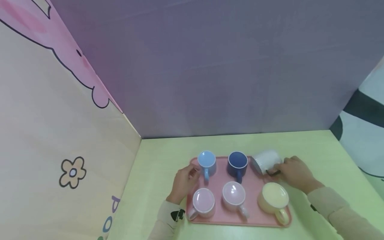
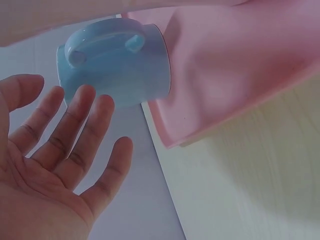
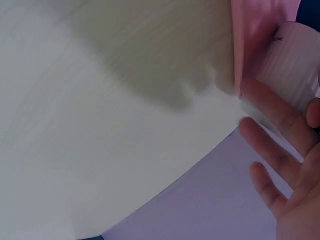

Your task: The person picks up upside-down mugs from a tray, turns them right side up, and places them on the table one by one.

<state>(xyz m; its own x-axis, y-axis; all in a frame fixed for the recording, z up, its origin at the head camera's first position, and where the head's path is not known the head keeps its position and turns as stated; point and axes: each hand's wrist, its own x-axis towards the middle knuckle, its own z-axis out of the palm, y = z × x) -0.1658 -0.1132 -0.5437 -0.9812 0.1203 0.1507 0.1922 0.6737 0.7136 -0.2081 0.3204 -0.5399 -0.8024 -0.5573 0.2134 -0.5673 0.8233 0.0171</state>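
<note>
A pink tray [image 1: 234, 222] on a pale green table carries several mugs. My left hand [image 1: 184, 181] is open at the tray's left edge, its spread fingers [image 2: 65, 150] close to the light blue mug [image 2: 120, 65] but not around it. That light blue mug [image 1: 207, 161] stands at the back left. At the back right corner, a white ribbed mug [image 1: 267, 160] is tipped on its side. My right hand [image 1: 295, 173] pinches its black handle [image 1: 273, 172]. In the right wrist view the other fingers [image 3: 272, 117] reach out straight beside the white mug [image 3: 295, 65].
A dark blue mug [image 1: 238, 163], two pink mugs [image 1: 204, 201] [image 1: 234, 195] and a yellow mug [image 1: 273, 196] stand upright on the tray. A purple wall [image 1: 210, 83] closes the back. A patterned panel [image 1: 60, 150] closes the left.
</note>
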